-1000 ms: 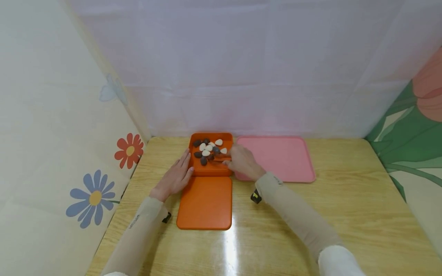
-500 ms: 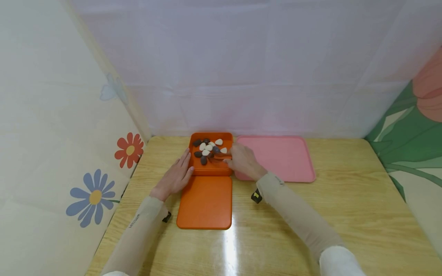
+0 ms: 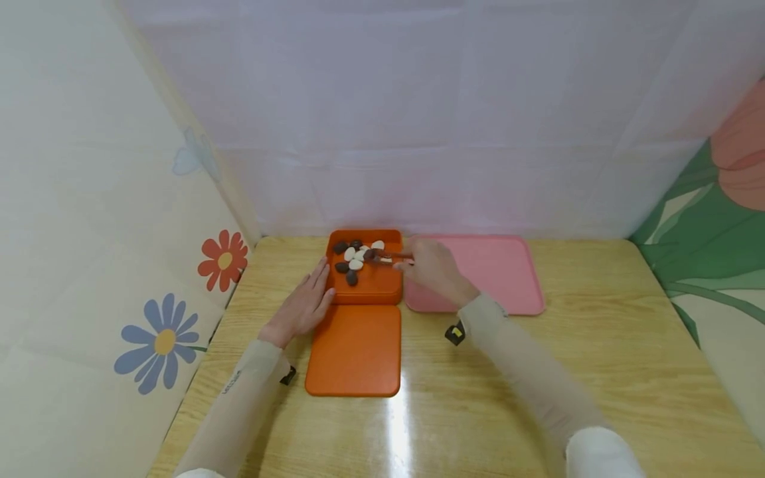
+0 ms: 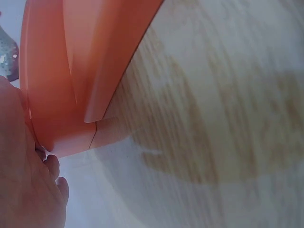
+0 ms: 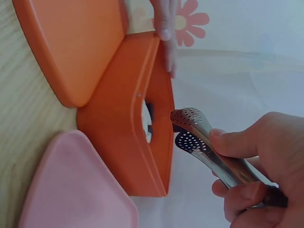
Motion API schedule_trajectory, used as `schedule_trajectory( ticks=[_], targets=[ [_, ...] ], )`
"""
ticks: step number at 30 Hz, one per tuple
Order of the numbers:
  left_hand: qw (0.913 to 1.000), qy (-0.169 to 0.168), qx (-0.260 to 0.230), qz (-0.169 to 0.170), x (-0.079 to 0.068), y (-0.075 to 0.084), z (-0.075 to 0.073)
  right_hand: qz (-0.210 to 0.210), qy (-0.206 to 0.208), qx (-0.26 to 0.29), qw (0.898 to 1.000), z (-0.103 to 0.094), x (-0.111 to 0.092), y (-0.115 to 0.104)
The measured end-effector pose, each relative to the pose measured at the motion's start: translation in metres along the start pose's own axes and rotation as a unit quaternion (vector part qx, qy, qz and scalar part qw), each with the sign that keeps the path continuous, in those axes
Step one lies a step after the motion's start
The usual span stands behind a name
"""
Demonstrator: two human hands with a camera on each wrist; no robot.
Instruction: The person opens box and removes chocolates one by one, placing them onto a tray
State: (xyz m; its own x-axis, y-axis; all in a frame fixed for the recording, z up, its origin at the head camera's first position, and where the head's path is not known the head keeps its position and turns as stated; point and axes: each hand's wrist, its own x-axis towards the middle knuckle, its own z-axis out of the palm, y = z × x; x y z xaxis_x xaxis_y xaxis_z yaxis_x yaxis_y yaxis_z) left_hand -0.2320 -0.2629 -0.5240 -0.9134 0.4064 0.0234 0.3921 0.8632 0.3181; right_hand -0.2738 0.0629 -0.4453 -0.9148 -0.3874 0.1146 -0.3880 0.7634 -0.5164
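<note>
An orange box stands at the back of the wooden table and holds several dark and white pebbles. My left hand lies flat with straight fingers against the box's left wall; the palm of that left hand fills a corner of the left wrist view. My right hand grips metal tongs whose tips hover over the pebbles. In the right wrist view my right hand holds the tongs with their perforated tips close together beside the box; no pebble shows between them.
The orange lid lies flat just in front of the box. A pink tray sits to the right of the box, under my right hand. Fabric walls with flower prints close in the table on the left, back and right.
My right hand has risen and drifted back and to the right with the tongs, from the box's front part to above its far right side. The left hand has stayed put.
</note>
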Motion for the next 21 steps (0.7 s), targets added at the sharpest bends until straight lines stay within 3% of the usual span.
schedule_trajectory(
  ticks=[11,21],
  targets=[
    [1.0,-0.001,0.004,-0.001,0.0,0.0,-0.001,0.025,0.004,0.019,0.999,-0.033,-0.003,0.006],
    [1.0,-0.008,0.0,-0.004,0.0,0.0,-0.001,0.059,0.009,0.022,0.998,-0.045,-0.007,0.018]
  ],
)
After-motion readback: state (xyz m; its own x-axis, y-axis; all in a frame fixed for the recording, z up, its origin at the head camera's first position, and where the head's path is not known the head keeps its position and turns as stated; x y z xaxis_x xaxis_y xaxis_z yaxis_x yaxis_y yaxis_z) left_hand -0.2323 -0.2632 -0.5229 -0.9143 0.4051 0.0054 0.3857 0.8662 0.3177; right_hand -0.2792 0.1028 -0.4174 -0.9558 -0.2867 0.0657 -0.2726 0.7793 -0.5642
